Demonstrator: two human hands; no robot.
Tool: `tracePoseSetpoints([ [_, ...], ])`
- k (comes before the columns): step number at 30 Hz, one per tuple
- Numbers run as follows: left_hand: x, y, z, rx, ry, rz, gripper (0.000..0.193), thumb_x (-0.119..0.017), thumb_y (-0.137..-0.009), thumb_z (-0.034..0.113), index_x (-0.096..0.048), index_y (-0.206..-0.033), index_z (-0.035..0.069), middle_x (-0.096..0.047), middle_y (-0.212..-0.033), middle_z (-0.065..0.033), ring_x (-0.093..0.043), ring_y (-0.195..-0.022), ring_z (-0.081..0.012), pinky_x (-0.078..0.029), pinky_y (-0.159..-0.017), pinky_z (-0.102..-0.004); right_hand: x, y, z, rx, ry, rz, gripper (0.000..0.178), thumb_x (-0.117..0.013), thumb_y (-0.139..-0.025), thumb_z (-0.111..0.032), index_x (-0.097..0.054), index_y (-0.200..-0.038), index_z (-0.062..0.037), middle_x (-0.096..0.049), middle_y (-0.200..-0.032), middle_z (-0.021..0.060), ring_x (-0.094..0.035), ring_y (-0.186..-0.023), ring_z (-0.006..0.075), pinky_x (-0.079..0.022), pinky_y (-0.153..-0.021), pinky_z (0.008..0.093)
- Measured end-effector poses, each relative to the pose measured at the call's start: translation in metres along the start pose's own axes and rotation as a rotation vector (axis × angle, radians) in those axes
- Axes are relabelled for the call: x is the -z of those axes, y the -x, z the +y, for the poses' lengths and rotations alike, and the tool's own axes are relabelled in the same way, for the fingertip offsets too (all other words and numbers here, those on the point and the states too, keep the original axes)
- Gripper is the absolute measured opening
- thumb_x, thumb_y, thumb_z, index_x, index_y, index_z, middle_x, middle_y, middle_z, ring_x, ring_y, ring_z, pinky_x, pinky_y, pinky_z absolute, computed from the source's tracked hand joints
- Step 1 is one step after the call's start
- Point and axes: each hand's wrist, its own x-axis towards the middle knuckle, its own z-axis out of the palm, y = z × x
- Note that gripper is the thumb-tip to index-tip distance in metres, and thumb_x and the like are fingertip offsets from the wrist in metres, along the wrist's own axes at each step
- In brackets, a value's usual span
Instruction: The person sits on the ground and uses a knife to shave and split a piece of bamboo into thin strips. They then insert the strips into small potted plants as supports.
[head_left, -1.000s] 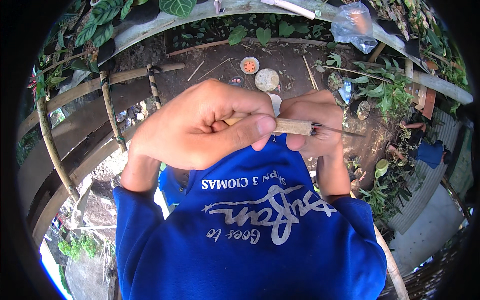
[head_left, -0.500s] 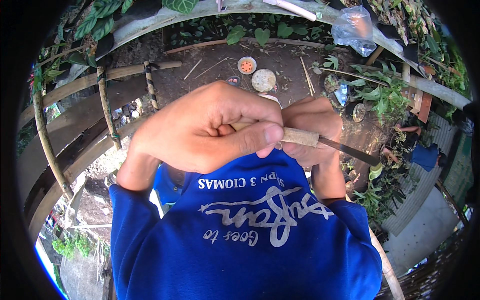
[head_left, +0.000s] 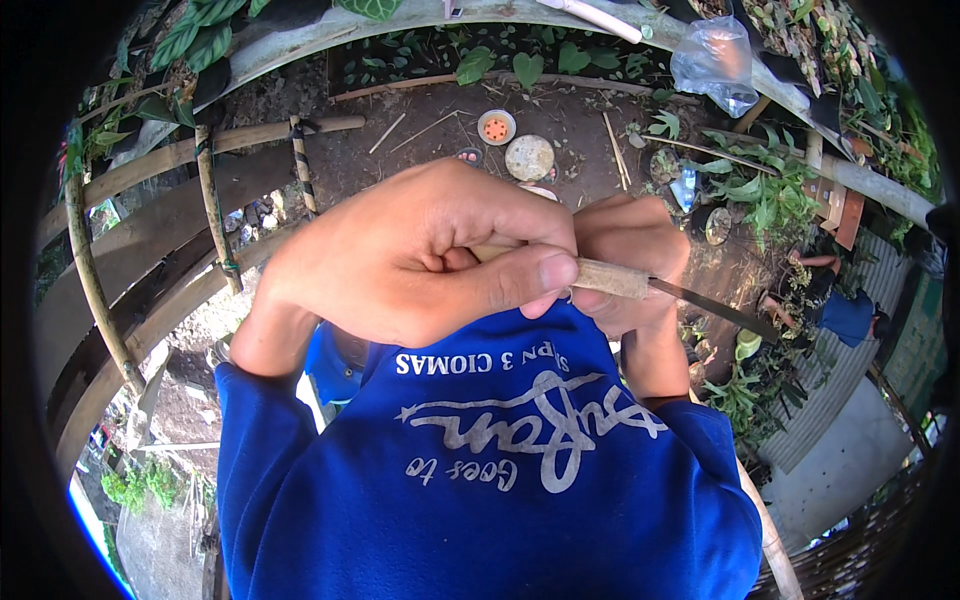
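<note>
Raised in front of my chest, my left hand (head_left: 430, 260) is closed round a knife. The knife's pale wooden handle (head_left: 614, 279) shows past the thumb and forefinger. Its narrow dark blade (head_left: 712, 306) points right and slightly down. A light yellowish strip (head_left: 488, 252) shows between the curled fingers; I cannot tell whether it belongs to the handle. My right hand (head_left: 632, 245) is closed in a fist just behind the handle, close against the left. Whatever that fist holds is hidden.
Bamboo railing (head_left: 215, 210) stands at the left. On the soil ahead are a bowl with an orange insert (head_left: 496, 128) and a round pale disc (head_left: 529, 158). A clear plastic bag (head_left: 714, 62) hangs at the upper right. Another person in blue (head_left: 848, 316) is at the far right among plants.
Both hands and the knife have shifted slightly right in the picture. The blade tip now reaches a little farther right. Both grips look the same.
</note>
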Motion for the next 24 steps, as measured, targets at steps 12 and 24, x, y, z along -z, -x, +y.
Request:
tracePoseSetpoints([
  [12,-0.008,0.001,-0.007,-0.094,-0.017,0.042,0.037,-0.061,-0.109,0.027,-0.068,-0.081,0.003,-0.054,-0.060,0.0013,-0.039,-0.049,-0.0064,-0.027,-0.047,-0.0284,0.001,0.005,-0.001,-0.034,0.058,-0.035,0.030,-0.089,-0.073,-0.010,-0.062,-0.065,-0.0012,-0.057,-0.061,0.0086,-0.057,-0.050,0.0235,-0.040,-0.047,0.0344],
  [24,0.000,-0.004,-0.011,-0.120,-0.044,-0.142,0.033,-0.058,-0.109,0.020,-0.068,-0.083,0.003,-0.055,-0.060,0.0001,-0.039,-0.047,-0.0085,-0.028,-0.046,-0.0292,0.014,0.008,0.001,0.034,0.011,-0.245,0.023,-0.090,-0.071,-0.015,-0.070,-0.069,-0.0036,-0.062,-0.063,0.0064,-0.061,-0.051,0.0220,-0.041,-0.046,0.0357],
])
